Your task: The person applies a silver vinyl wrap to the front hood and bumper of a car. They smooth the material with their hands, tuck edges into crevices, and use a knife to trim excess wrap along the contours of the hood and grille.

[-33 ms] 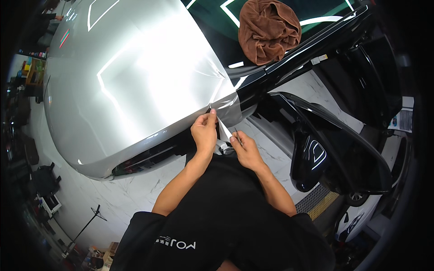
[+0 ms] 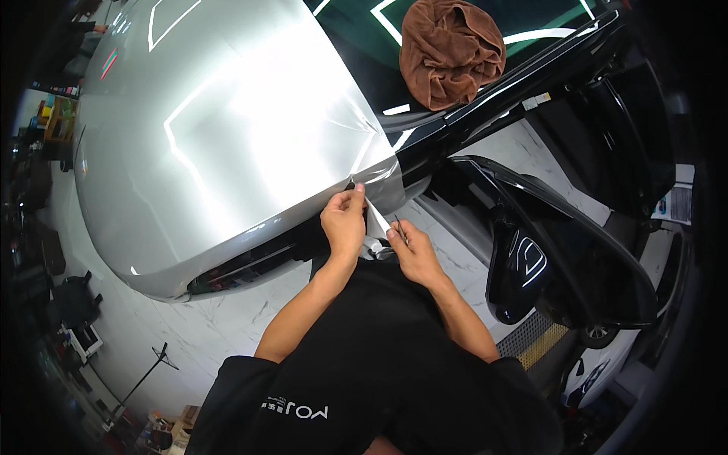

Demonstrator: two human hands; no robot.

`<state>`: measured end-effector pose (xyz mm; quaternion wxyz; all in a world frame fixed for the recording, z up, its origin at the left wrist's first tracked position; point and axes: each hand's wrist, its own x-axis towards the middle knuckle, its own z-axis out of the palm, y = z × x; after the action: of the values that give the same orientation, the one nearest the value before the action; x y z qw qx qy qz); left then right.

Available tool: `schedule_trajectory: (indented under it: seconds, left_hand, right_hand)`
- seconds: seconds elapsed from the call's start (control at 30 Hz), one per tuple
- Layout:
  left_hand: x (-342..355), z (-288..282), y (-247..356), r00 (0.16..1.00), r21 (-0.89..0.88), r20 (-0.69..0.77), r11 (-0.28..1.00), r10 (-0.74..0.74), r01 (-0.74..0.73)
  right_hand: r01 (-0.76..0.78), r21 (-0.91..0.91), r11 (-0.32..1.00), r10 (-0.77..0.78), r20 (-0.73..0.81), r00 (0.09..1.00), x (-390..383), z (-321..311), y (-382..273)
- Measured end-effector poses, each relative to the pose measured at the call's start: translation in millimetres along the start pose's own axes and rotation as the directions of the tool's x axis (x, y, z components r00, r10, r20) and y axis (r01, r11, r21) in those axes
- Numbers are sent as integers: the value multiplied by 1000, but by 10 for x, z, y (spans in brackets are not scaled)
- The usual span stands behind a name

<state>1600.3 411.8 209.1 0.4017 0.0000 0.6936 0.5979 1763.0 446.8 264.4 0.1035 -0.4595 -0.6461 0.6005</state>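
A silver film [image 2: 227,163] covers the car's broad panel and turns wrinkled and translucent at its corner near the windshield. My left hand [image 2: 345,224] is closed at that corner, thumb and fingers pinched on the film's edge; a small dark patch beside the fingertips is too small to name. Close by on the right, my right hand [image 2: 413,250] grips the end of a white strip of film [image 2: 377,218] stretched down from the corner. A thin dark pointed tool [image 2: 398,222] sticks up from its fingers; its exact kind cannot be made out.
A crumpled brown towel [image 2: 453,57] lies on the dark windshield [image 2: 349,45]. To the right, an open black car door [image 2: 576,258] carries a side mirror [image 2: 519,269]. Below the car is a marble-patterned floor [image 2: 182,341], with a thin stand [image 2: 148,375] at lower left.
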Motion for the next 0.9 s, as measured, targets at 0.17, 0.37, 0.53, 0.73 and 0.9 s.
schedule_trajectory:
  seconds: [0.17, 0.37, 0.53, 0.73, 0.9]
  left_hand:
    - [31, 113, -114, 985, 140, -69, 979, 157, -146]
    - [87, 190, -105, 977, 229, 13, 950, 214, -211]
    - [3, 376, 92, 967, 316, 133, 915, 219, -251]
    - [-46, 537, 319, 961, 235, 222, 948, 165, -217]
    - [55, 595, 427, 960, 200, 262, 967, 99, -155]
  right_hand:
    - [20, -24, 999, -19, 63, 998, 39, -186, -72]
    - [-24, 18, 1000, 22, 118, 993, 75, -417, -185]
    - [3, 98, 995, -11, 76, 997, 65, -643, -159]
    - [20, 116, 993, -19, -11, 1000, 138, -771, -388]
    - [104, 132, 986, -89, -114, 989, 275, -796, -419]
